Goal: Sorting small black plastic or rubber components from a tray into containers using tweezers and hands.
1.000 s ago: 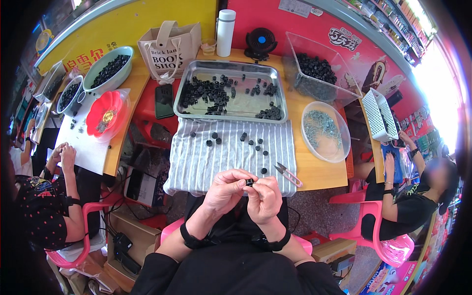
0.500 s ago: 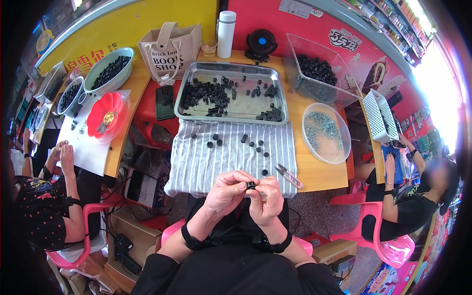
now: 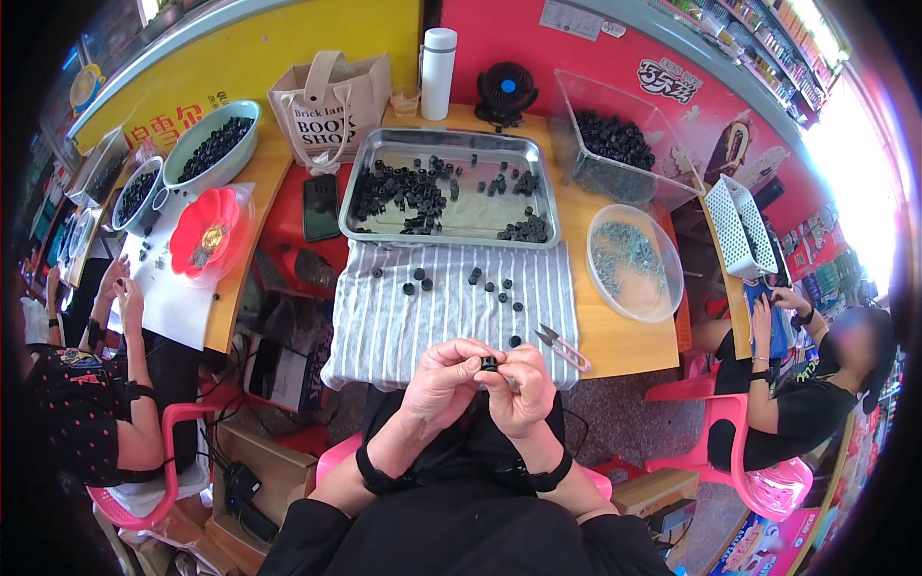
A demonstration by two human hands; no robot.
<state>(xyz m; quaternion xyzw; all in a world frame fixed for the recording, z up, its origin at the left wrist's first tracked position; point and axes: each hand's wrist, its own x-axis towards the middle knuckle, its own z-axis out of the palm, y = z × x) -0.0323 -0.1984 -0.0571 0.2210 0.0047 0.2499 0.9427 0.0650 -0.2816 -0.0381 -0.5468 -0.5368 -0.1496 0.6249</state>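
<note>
Between my fingertips, just off the table's front edge, is a small black cylindrical part point(image 3: 489, 364). My left hand point(image 3: 442, 381) pinches it from one side, and my right hand point(image 3: 520, 386) grips it from the other. Fingers hide most of it, so its details do not show. Close beyond my hands, a single similar black part point(image 3: 515, 341) lies on the grey striped cloth point(image 3: 403, 331), with several more scattered farther up. Pink-handled thread snips point(image 3: 564, 349) rest at the cloth's right edge.
A metal tray point(image 3: 461, 236) of black parts stands behind the cloth. Right of it are a clear bin point(image 3: 615, 182) of black parts and a round tub point(image 3: 593, 264) of small metal pieces. A phone point(image 3: 321, 205) lies left. People sit at both sides.
My hands stay almost in place, still pinching the black part, which now shows slightly more between the fingertips. The person at left has raised their hands a little.
</note>
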